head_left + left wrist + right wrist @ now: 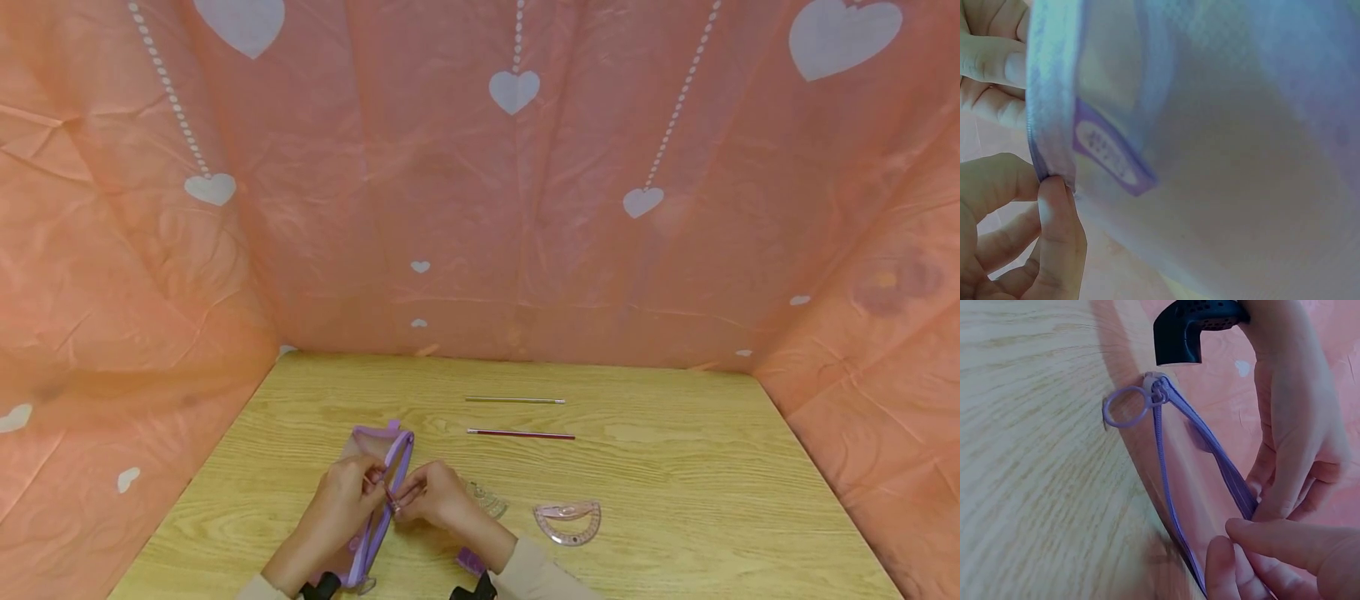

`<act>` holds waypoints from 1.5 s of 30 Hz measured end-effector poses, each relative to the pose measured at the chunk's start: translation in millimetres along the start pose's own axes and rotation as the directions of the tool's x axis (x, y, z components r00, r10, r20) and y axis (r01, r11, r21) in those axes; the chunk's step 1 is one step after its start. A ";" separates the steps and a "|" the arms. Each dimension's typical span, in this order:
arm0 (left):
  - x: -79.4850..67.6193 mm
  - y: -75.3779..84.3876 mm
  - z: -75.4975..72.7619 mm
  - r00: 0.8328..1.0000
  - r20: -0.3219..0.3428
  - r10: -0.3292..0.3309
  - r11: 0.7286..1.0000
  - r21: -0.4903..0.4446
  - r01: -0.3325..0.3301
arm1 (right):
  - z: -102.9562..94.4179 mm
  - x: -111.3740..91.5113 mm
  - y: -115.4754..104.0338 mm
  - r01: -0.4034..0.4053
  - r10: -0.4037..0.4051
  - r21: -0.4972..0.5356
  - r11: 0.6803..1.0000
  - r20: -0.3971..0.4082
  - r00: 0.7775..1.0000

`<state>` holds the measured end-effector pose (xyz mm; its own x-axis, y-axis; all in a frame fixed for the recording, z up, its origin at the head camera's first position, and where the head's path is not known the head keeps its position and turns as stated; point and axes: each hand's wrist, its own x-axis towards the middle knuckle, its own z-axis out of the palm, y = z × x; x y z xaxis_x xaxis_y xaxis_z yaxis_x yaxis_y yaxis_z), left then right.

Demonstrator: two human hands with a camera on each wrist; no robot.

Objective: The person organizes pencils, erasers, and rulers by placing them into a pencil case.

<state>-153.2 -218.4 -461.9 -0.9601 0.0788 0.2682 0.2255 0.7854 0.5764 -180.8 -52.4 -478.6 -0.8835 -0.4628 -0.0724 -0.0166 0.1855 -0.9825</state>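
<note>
Orange-pink sheeting (450,192) printed with pale hearts closes in the wood-grain worktop (660,450) where I see the person's hands busy. Between them lies a purple mesh pouch (362,521), unzipped, its mouth slightly parted. From its far side, the left grip (345,492) pinches the zip edging between thumb and fingers. Meeting it at the pouch's mouth, the right grip (433,497) has thumb and fingers drawn in close, though I can't tell what, if anything, they pinch. Nearer the person than both grips, a ring pull (1125,406) hangs at the zip's end. Just to the right of the right grip a clear drawing template (487,498) shows, partly covered by the forearm; a purple block (471,560) lies nearer the person. Farther right sits a pinkish protractor (567,537). Beyond both grips lie a dark red pencil (521,433) and, farther still, a yellowish pencil (515,400)
</note>
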 end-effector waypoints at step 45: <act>3.4 -1.1 -3.2 1.000 -0.014 -0.010 1.000 -0.013 0.010 | 19.5 -4.2 8.5 0.033 -0.036 0.093 0.995 0.030 0.999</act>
<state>-156.2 -221.0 -459.2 -0.9599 0.0618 0.2734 0.2178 0.7782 0.5890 -168.1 -65.8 -490.0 -0.8679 -0.4949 -0.0420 -0.0021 0.0883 -0.9961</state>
